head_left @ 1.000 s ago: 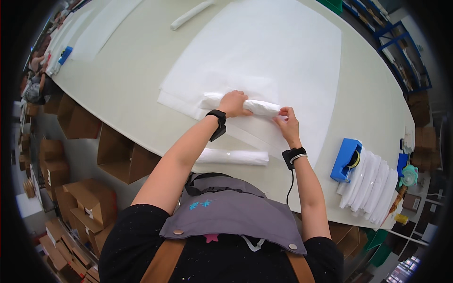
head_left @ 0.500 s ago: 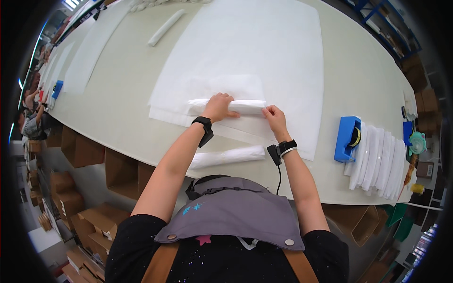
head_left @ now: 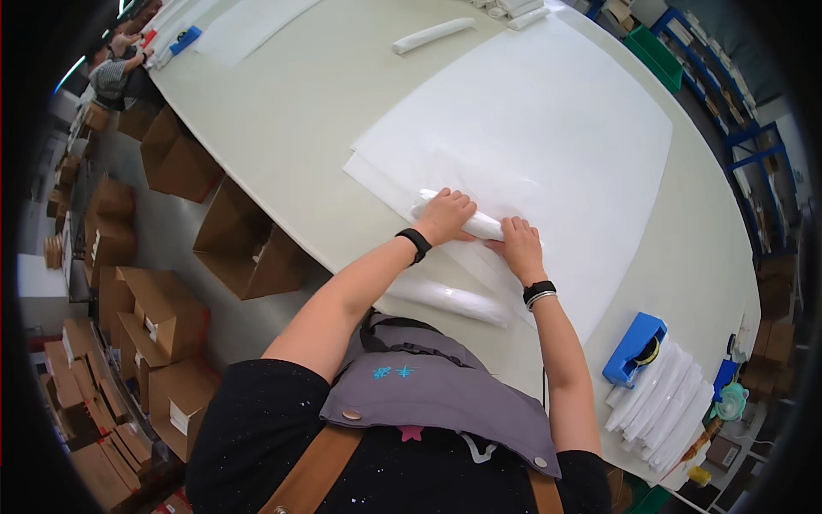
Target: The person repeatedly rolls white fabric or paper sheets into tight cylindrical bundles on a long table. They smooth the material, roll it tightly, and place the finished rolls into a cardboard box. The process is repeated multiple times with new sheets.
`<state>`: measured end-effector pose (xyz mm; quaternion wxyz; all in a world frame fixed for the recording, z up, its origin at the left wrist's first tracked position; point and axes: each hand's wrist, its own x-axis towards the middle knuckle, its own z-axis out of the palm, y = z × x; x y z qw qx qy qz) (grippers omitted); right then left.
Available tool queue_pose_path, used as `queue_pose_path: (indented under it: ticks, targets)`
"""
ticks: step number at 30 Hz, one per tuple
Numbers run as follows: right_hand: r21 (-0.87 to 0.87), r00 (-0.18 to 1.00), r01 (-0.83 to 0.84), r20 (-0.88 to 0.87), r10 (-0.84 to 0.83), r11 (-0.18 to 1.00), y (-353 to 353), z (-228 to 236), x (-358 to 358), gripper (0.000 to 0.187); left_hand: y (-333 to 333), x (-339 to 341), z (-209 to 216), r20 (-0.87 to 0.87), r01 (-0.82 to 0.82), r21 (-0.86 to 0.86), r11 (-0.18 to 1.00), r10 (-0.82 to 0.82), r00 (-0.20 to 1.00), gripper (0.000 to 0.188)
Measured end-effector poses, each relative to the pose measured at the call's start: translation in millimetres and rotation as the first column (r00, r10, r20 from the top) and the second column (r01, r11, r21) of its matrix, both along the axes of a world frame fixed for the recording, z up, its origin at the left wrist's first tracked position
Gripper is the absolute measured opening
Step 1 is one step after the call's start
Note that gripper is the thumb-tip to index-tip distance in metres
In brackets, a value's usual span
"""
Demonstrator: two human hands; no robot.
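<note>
A white rolled bundle (head_left: pixel 481 226) lies across the near end of the large white sheets (head_left: pixel 548 111) on the table. My left hand (head_left: pixel 446 215) is closed over its left part, fingers curled over the far side. My right hand (head_left: pixel 520 248) grips the bundle's right end, with the thumb tucked under the near side. A thin see-through sheet (head_left: pixel 467 171) spreads out just beyond the bundle. Closer to my body lies a finished-looking white roll in clear wrap (head_left: pixel 449 300), untouched.
To the right, a blue tape dispenser (head_left: pixel 634 349) stands beside a row of several white rolls (head_left: pixel 664 403). One more white roll (head_left: pixel 432 35) lies at the far side. Open cardboard boxes (head_left: pixel 248 240) stand below the table's left edge. Another person (head_left: pixel 111 77) works at far left.
My right hand has gone from pinching the bundle's end to wrapping over it. Both hands now grip the bundle close together. The whole view has turned.
</note>
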<state>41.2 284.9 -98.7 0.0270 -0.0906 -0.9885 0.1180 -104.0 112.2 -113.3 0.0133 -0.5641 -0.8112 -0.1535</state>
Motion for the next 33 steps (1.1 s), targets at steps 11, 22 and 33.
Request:
queue_pose_path:
  ticks: [11, 22, 33]
  targets:
    - [-0.027, 0.995, -0.062, 0.078, 0.064, 0.998, -2.0, 5.5, -7.9, 0.038, -61.3, -28.7, -2.1, -0.123, -0.081, -0.065, 0.995, 0.073, 0.99, 0.05]
    - [-0.083, 0.966, -0.214, -0.165, 0.198, 0.973, -7.3, 20.3, -13.8, 0.042, 20.0, 8.7, 0.8, 0.088, -0.021, -0.165, 0.986, 0.036, 0.995, 0.056]
    - [-0.059, 0.992, -0.108, 0.065, 0.112, 0.992, 4.7, 4.1, -24.1, 0.039, -48.2, -63.5, 8.4, 0.091, 0.034, -0.289, 0.957, -0.007, 0.996, 0.032]
